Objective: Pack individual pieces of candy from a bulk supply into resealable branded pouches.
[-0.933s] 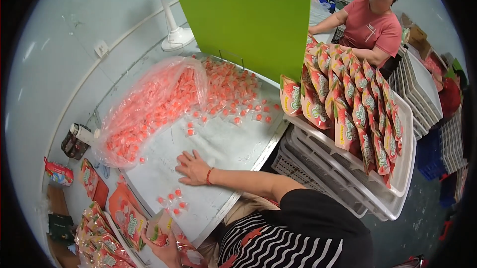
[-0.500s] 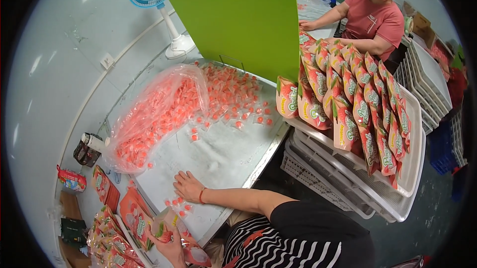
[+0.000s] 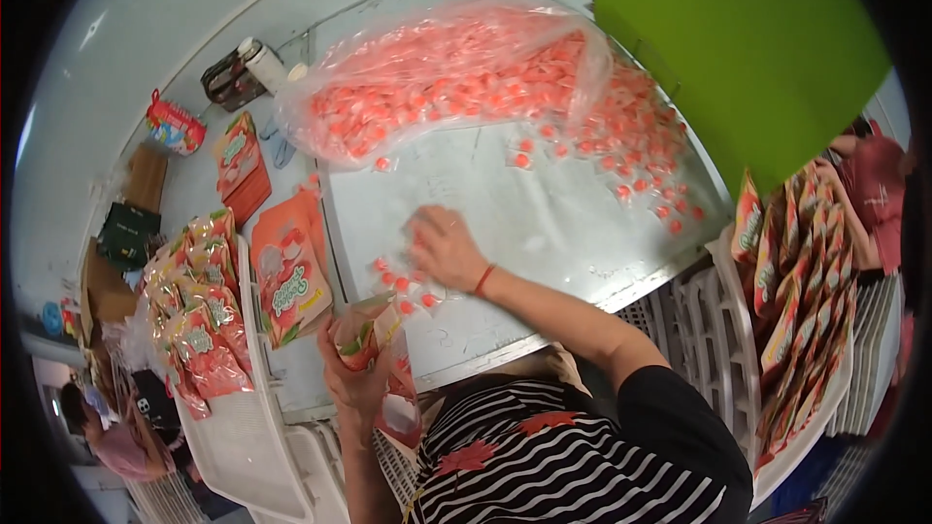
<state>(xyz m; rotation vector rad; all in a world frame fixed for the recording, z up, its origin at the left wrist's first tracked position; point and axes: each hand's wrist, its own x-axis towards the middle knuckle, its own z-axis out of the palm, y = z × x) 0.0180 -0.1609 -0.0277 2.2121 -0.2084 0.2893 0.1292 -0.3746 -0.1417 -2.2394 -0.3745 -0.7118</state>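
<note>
Steel worktop point(image 3: 573, 223) w/ a big clear bag of pink wrapped candies point(image 3: 437, 77) spilling loose pieces twd the green divider point(image 3: 738, 48). Right hand point(image 3: 445, 247) lies flat, fingers spread, over a small cluster of candies point(image 3: 403, 286) near the front edge, apparently raking them close for pick-up. Left hand point(image 3: 357, 383) is clamped round an orange printed pouch point(image 3: 364, 330), held upright, mouth twd the candies, prob. so they drop straight in. Filled pouches point(image 3: 199, 320) sit in a white tray point(image 3: 243, 427) at left; more stand in a tray point(image 3: 748, 330) at right.
</note>
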